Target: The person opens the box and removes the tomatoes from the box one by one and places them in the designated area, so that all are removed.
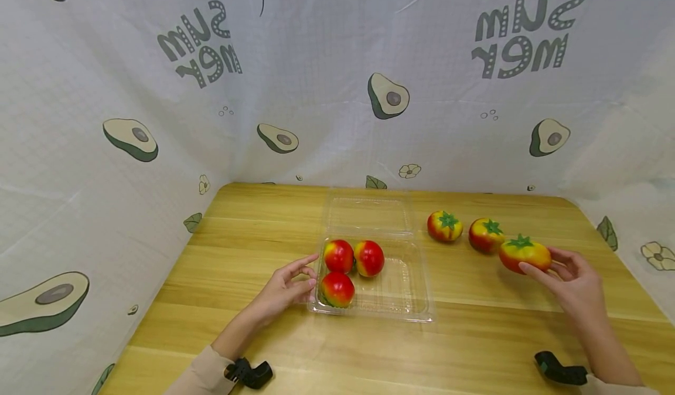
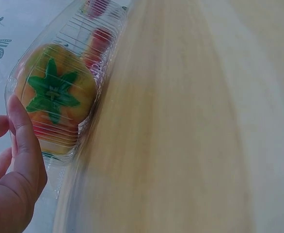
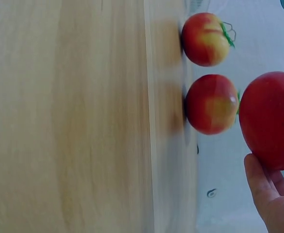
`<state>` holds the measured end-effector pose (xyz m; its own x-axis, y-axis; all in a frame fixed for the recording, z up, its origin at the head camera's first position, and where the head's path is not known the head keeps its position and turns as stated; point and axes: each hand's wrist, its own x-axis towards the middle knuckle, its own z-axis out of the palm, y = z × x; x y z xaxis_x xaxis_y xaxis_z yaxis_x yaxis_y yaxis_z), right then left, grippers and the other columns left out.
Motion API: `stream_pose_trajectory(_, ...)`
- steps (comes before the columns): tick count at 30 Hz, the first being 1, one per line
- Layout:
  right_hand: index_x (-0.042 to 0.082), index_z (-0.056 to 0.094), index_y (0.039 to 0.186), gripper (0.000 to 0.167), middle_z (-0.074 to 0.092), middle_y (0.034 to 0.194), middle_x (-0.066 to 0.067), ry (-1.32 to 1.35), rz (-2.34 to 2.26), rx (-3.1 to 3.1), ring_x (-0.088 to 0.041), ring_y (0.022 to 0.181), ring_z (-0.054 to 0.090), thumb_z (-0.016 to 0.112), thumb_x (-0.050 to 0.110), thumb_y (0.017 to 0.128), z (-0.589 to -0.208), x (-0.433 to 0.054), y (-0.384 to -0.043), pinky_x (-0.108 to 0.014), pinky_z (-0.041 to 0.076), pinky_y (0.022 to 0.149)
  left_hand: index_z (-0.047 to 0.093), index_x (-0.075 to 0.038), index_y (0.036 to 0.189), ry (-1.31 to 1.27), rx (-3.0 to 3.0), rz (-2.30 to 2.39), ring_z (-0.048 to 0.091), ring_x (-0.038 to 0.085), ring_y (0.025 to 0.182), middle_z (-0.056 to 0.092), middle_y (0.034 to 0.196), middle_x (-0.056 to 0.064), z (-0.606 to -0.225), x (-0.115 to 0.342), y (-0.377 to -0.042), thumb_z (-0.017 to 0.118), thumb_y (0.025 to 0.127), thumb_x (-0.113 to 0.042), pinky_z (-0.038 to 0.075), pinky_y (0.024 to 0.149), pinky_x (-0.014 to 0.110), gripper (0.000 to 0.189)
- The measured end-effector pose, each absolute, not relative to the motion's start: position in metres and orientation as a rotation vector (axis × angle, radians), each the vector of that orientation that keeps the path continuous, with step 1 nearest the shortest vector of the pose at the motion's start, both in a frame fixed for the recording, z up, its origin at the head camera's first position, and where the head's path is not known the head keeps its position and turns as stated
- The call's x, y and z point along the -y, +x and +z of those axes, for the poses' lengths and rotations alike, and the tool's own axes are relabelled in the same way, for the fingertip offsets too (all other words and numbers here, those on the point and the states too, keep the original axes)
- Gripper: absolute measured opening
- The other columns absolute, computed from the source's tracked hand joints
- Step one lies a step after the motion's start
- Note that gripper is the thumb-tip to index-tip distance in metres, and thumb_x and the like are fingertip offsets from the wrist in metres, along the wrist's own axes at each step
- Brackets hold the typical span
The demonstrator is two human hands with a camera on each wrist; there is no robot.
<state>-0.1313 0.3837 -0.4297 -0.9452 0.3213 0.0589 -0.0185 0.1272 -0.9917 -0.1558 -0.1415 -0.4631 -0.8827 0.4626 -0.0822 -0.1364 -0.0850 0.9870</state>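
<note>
Centre box [image 1: 399, 279] holds three fruits [image 1: 338, 289]; left hand [image 1: 282, 292], fingers parted, touches it; right hand [image 1: 577, 283] grips another fruit [image 1: 522, 255]; at right, two fruits [image 1: 486, 235] remain.

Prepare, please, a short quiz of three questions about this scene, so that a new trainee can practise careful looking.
1. How many fruits lie inside the clear container?
2. True or false: the right hand holds a fruit above the table.
3. How does the lid of the container stand?
A) Shut over the fruits
B) Open, on the far side
C) Open, on the near side

Key:
1. Three.
2. True; the fruit is off the surface, as the right wrist view also shows.
3. B.
</note>
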Motion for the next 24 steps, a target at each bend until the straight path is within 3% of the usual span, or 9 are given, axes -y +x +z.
stream_pose_trajectory(24,0.024,0.056,0.111,0.041,0.056,0.103,0.020,-0.461,2.047,1.969,0.009,0.085,0.057,0.079,0.003,0.084,-0.432,-0.401,-0.139,-0.005,0.050,0.064,0.037,-0.008,0.154,0.352,-1.804,2.019,0.058,0.012,0.077,0.051,0.111,0.009,-0.464,0.142,-0.155,0.058,0.100,-0.003,0.059,0.076,0.027,0.058)
